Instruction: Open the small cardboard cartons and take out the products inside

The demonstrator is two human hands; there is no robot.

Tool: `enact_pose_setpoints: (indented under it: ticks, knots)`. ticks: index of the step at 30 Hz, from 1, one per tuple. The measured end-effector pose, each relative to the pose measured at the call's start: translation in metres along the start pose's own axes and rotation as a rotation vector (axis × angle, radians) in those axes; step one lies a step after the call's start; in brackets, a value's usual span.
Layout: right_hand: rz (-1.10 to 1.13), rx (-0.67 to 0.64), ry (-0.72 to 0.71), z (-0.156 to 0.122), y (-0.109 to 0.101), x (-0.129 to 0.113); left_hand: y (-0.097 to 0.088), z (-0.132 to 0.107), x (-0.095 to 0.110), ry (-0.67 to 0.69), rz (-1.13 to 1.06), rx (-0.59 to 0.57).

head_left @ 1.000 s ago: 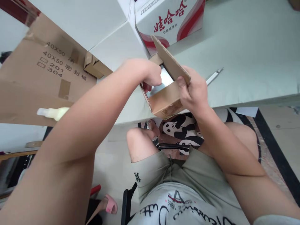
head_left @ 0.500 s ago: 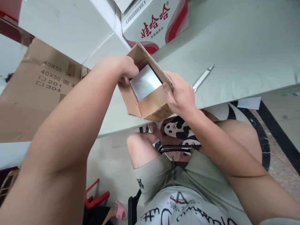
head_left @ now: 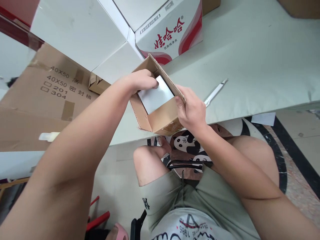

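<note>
A small open cardboard box (head_left: 165, 116) is tilted above the front of the table, its opening toward me. Inside sits a white box (head_left: 156, 98) with a smooth, shiny face. My left hand (head_left: 145, 80) reaches in from the left, its fingers curled at the upper edge of the white box; some fingertips are hidden. On the right, my right hand (head_left: 192, 108) grips the cardboard wall, thumb inside the rim and fingers behind. Close to that hand, a white box cutter (head_left: 216, 92) lies on the table.
Beyond my hands stands a white and red carton (head_left: 172, 36) beside large white boxes (head_left: 82, 30). A big brown carton (head_left: 57, 90) fills the left side. The pale tabletop (head_left: 255, 56) extends right. Below are a red stool (head_left: 98, 220) and patterned floor.
My left hand has moved slightly right and farther over the white box, its fingers now at the upper edge. My right hand keeps its grip on the cardboard box. The view has shifted slightly.
</note>
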State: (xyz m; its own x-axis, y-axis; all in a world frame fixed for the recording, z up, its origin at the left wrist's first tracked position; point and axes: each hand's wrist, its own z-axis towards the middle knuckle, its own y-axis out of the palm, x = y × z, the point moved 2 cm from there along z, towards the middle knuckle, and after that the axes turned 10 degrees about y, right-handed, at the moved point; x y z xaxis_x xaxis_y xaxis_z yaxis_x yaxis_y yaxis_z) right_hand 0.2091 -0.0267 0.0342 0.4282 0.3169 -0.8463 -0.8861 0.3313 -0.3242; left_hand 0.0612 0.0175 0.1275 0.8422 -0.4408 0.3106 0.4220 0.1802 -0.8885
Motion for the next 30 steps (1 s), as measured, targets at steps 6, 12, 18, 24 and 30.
enact_pose_setpoints:
  ticks: [6,12,18,24,30]
  knots:
    - [0.030,0.044,-0.026,-0.002,0.001,-0.001,-0.031,0.027,-0.010,-0.081,-0.091,-0.061]
    - [0.078,-0.013,-0.035,-0.003,0.001,0.001,-0.056,0.059,-0.053,-0.251,-0.347,-0.474]
    - [0.122,-0.033,-0.015,-0.003,0.006,0.000,-0.051,0.042,-0.070,-0.372,-0.459,-0.651]
    - [0.186,-0.044,0.018,-0.002,0.009,0.004,-0.052,0.038,-0.069,-0.344,-0.464,-0.701]
    - [0.148,0.050,-0.012,0.000,0.010,0.012,-0.048,0.039,-0.067,-0.255,-0.282,-0.554]
